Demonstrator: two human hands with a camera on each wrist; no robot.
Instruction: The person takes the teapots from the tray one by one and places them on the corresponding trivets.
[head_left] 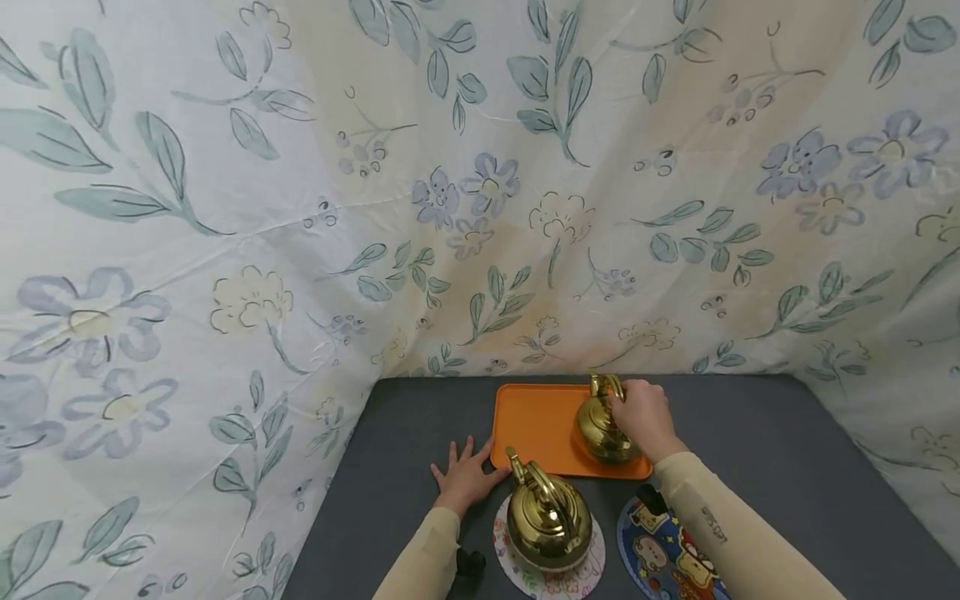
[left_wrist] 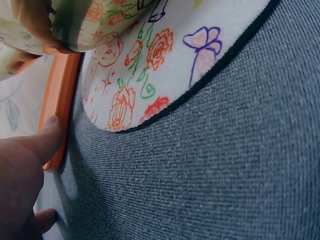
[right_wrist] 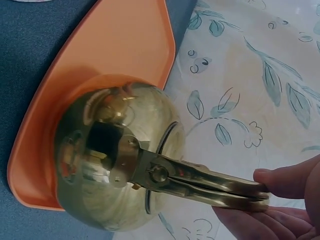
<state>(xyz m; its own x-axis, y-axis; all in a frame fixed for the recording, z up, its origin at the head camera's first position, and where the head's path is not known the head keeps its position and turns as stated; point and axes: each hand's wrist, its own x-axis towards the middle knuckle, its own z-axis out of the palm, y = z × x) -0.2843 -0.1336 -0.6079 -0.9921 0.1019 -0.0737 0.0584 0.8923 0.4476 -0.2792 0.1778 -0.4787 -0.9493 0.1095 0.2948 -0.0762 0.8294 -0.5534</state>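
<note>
Two shiny gold kettles are on the grey table. One kettle point(head_left: 602, 425) point(right_wrist: 115, 155) stands on the right part of an orange tray point(head_left: 534, 425) point(right_wrist: 120, 45), and my right hand point(head_left: 643, 417) point(right_wrist: 280, 200) grips its handle point(right_wrist: 200, 182). The other kettle point(head_left: 547, 517) sits on a round white floral mat point(head_left: 551, 571) point(left_wrist: 150, 60) near me. My left hand point(head_left: 465, 475) point(left_wrist: 25, 170) lies flat on the table with fingers spread, its thumb point(left_wrist: 47, 135) touching the tray's edge point(left_wrist: 57, 110).
A round blue cartoon mat point(head_left: 667, 554) lies bare at the right front. Floral cloth point(head_left: 480, 192) walls the table at back and both sides. A small black object point(head_left: 470, 562) sits by my left sleeve. Grey tabletop point(head_left: 772, 450) extends to the right.
</note>
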